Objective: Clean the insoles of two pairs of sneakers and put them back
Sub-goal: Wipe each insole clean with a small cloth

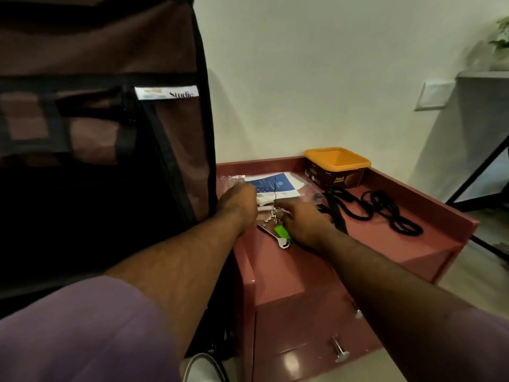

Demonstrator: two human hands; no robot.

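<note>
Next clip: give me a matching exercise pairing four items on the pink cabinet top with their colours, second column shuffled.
Things:
1. tub lid
2. key tag
3. cord
4. leaflet

Colours:
a. black
b. blue and white
c. orange
d. bright green

Pairs: 1-c, 2-d, 3-a, 4-b

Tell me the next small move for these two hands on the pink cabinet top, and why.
Probably the left hand should close its fingers on the small white item beside the blue leaflet and lift it. Both hands already hover over that clutter, the right hand by the keys, and no insole shows on the cabinet top. What the white item is, I cannot tell.
</note>
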